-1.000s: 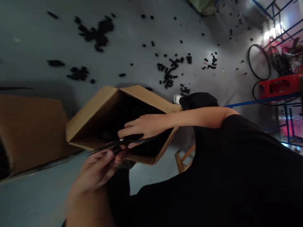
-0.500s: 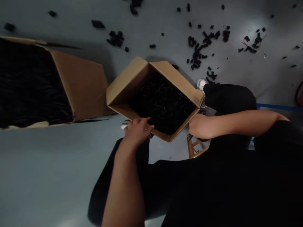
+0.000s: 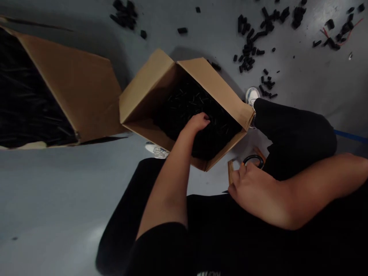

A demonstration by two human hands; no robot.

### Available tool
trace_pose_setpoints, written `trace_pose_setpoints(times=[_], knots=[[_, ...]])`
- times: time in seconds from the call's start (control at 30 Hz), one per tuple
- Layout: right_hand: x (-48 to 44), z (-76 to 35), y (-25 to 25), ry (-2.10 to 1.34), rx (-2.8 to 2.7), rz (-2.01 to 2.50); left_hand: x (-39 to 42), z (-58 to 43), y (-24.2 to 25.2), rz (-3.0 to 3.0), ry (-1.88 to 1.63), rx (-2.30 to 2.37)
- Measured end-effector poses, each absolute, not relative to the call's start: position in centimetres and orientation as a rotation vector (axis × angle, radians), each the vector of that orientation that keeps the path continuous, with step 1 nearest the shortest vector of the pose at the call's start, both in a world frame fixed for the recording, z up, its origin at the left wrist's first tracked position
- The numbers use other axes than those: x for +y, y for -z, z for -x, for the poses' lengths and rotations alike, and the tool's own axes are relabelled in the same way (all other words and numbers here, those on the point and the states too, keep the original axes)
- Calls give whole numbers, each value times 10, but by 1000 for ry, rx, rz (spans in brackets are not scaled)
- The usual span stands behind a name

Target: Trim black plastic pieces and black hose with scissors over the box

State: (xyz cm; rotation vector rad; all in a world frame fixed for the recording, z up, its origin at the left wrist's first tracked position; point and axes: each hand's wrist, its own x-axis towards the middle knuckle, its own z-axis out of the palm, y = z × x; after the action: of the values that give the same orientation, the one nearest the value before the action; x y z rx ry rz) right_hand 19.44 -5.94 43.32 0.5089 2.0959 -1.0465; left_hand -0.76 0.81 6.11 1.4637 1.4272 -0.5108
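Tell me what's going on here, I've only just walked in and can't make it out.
A seated person has their left hand down among short black pieces that fill an open cardboard box between their legs. Their right hand is beside black-handled scissors, though whether it grips them is hard to tell. A second open cardboard box lies to one side, and loose black pieces are scattered across the grey floor.

The box [image 3: 149, 92] is matt brown cardboard, slightly rough, full of matt black plastic pieces [image 3: 184, 103]. The scissors [image 3: 253, 160] have glossy black plastic loops, the trousers [image 3: 293, 130] are matt black cloth, and the floor [image 3: 57, 199] looks smooth and faintly glossy.
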Motion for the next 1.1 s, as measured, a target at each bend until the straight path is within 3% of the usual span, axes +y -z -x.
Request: trace_pose_setpoints(times=[0.17, 0.37, 0.63, 0.87, 1.1], knots=[[-57, -191, -430, 1009, 2035, -527, -16, -40, -35, -1384, 312, 1468], [-38, -191, -432, 1074, 1981, -460, -27, -33, -56, -1227, 121, 1569], [-20, -180, -435, 1085, 1870, -513, -5, 45, -154, -1057, -297, 1442], [-25, -166, -432, 970, 1903, -456, -46, 67, -264, -900, -703, 1184], [-27, -158, -408, 826, 1909, -452, -56, 58, -296, -928, -856, 1162]])
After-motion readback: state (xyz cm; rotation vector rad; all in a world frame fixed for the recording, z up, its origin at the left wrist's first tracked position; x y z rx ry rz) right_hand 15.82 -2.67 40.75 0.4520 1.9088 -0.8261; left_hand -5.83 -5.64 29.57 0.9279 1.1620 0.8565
